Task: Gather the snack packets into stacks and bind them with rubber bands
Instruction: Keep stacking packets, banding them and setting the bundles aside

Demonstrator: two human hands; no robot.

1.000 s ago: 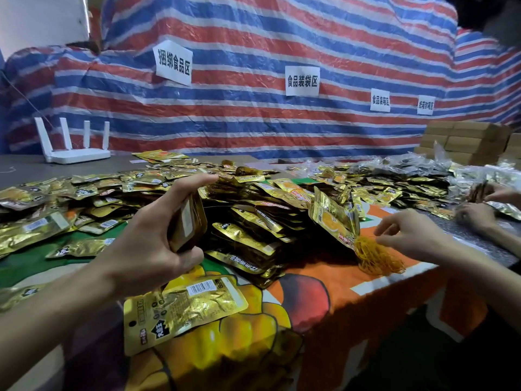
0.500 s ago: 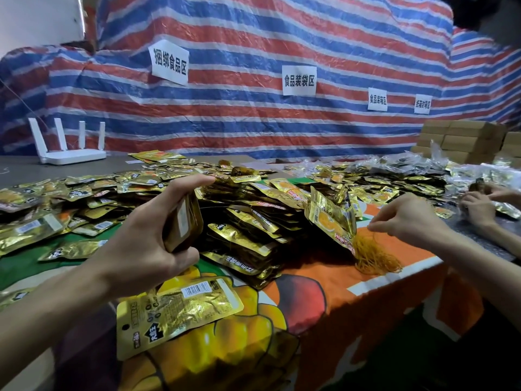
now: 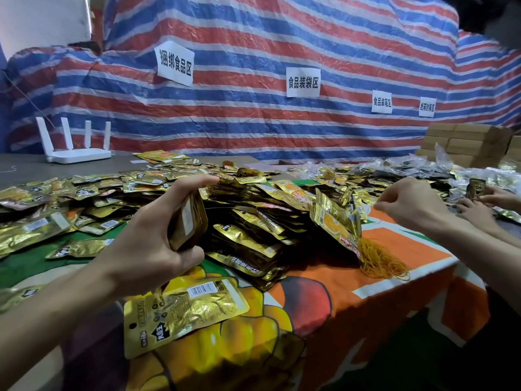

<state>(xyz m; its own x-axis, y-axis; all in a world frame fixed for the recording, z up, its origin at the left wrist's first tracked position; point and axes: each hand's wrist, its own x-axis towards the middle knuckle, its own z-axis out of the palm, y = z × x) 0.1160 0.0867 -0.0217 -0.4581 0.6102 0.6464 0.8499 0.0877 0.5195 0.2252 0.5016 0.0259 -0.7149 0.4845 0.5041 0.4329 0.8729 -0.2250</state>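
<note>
In the left hand [image 3: 146,249]: a stack [image 3: 187,221] of packets stands on edge, one digit over its top and the rest curled under its bottom. The clamp seems meant to keep the edges square and stop the foil fanning out.
Below the left hand: one loose packet [image 3: 183,309] lies flat, barcode side up, on the surface [image 3: 318,280] near its front edge. It is apart from the stack and probably waits for a later one.
Beyond the left hand: the heap [image 3: 253,221] of unsorted packets spreads from one hand to the other, so either can draw from it.
Right hand [image 3: 408,204]: raised over the far side of the heap, fingers curled in toward the thumb as for a pinch. Whether a band sits between them is too fine to tell.
Below the right hand: the bands [image 3: 380,261], a tangled yellow pile at the foot of the heap. They seem placed so this hand can pick one while the left holds the stack.
Right of the right hand: another person's hands [image 3: 476,213] work on a bundle of their own, apart from this one.
Step, as judged: the stack is gathered but not yet bound, with no band visible round it.
Risk, as judged: the glossy packets may slide as a band is stretched over them, so the left hand's clamp must hold.
</note>
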